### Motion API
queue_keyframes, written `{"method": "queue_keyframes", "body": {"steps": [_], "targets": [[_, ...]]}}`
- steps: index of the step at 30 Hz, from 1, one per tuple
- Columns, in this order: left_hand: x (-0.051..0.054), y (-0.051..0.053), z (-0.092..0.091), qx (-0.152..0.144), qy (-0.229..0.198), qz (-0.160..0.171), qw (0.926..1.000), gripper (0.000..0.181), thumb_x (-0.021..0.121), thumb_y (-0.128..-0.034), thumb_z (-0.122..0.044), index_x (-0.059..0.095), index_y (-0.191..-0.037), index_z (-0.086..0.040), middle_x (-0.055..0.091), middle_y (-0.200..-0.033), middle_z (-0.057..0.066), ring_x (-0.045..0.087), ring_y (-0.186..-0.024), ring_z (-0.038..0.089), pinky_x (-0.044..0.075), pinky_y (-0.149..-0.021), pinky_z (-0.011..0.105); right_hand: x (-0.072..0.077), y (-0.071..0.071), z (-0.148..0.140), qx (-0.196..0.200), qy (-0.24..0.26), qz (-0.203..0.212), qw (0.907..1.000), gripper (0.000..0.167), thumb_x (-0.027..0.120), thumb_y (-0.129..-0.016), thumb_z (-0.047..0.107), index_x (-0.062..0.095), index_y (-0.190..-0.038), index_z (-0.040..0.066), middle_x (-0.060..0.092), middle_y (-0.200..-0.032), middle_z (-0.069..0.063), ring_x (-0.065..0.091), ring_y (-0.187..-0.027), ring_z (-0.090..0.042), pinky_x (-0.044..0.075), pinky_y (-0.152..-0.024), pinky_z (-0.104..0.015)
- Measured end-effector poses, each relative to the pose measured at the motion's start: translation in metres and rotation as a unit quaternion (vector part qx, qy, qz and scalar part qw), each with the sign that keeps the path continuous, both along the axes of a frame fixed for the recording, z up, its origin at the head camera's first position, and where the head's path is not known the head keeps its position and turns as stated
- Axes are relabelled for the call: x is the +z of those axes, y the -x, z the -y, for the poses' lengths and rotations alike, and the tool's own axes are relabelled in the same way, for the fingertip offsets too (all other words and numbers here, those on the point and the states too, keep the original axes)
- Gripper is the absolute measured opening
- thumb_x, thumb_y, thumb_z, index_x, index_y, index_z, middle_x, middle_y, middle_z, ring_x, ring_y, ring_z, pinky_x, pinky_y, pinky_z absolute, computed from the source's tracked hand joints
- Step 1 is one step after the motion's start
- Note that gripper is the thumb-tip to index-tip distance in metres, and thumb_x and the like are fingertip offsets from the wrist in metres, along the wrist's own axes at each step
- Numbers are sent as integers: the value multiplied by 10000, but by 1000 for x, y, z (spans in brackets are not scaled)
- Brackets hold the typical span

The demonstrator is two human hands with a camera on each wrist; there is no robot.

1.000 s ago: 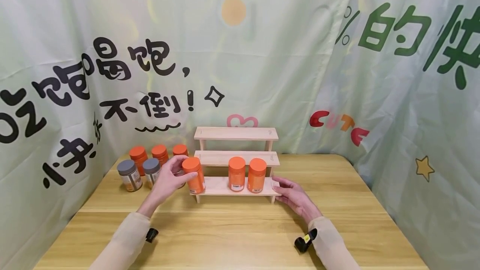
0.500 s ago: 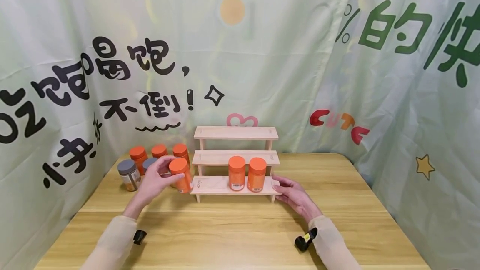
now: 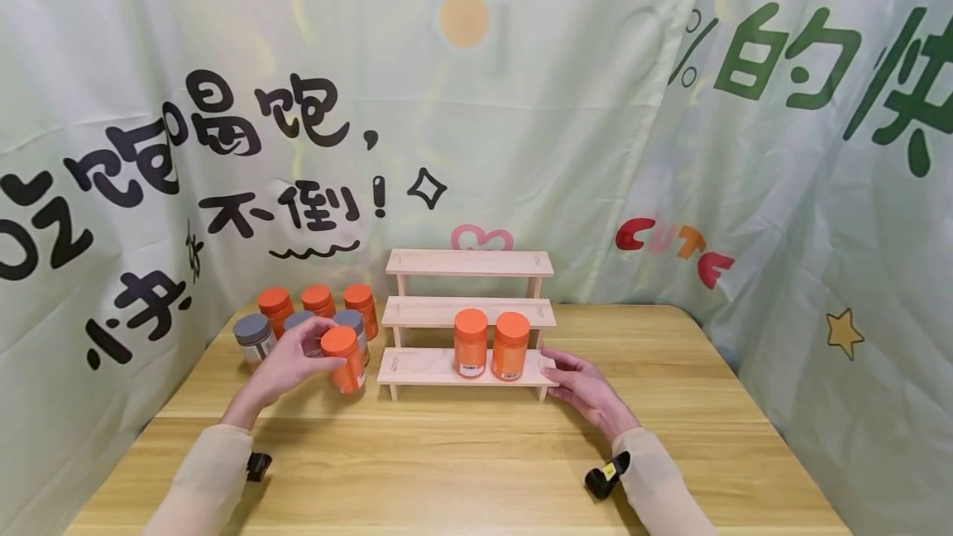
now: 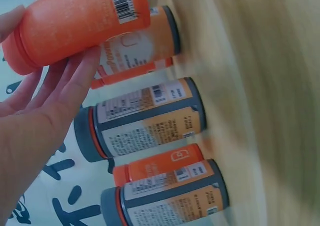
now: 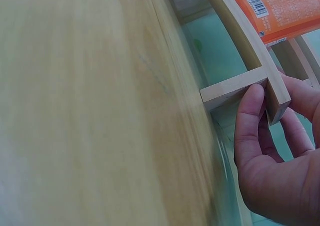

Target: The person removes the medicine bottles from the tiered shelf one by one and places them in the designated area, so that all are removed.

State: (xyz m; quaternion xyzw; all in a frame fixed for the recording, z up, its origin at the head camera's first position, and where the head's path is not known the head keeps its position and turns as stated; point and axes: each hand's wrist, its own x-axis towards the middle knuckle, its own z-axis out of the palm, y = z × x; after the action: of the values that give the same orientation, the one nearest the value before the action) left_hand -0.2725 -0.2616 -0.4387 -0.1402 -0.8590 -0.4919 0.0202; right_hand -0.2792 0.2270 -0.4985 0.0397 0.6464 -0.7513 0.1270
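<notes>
In the head view my left hand [image 3: 286, 362] holds an orange jar [image 3: 344, 364] with an orange lid, left of the wooden rack. Thumb and fingers lie on either side of this jar [image 4: 82, 28] in the left wrist view; whether its base touches the table I cannot tell. My right hand [image 3: 588, 389] grips the right end of the bottom step of the three-step rack [image 3: 420, 366]. In the right wrist view its fingertips [image 5: 252, 98] press at the step's end and leg. Two orange jars, a left one [image 3: 471, 344] and a right one [image 3: 510, 347], stand on that step.
Behind my left hand stand several jars: a back row with orange lids [image 3: 318, 298] and a front row with grey lids [image 3: 255, 329], partly hidden by the hand. The wooden table [image 3: 447, 461] ends at a printed cloth backdrop [image 3: 536, 147].
My left hand has moved left with the orange jar, off the left end of the bottom step to beside the rack. My right hand has stayed at the rack's right end.
</notes>
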Motion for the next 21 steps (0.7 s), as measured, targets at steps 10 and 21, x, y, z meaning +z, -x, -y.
{"method": "queue_keyframes", "body": {"steps": [10,21], "targets": [[-11,5,8,-119,113,267,9995,626,841,-773,-267,545,-1290,-73,645,-1237,137,647,-1073,213,539,-840,223,0,-2,-2,91,71,-47,9999,535,688,-905,74,509,-1408,43,615,-1138,-25,662,-879,-142,562,-746,-264],[-16,5,15,-157,262,286,9991,636,867,-738,-259,552,-1257,-66,656,-1188,124,644,-1034,210,528,-854,234,1,-1,0,4,-21,12,10000,549,669,-916,62,477,-1429,30,604,-1181,-49,657,-882,-149,559,-746,-269]]}}
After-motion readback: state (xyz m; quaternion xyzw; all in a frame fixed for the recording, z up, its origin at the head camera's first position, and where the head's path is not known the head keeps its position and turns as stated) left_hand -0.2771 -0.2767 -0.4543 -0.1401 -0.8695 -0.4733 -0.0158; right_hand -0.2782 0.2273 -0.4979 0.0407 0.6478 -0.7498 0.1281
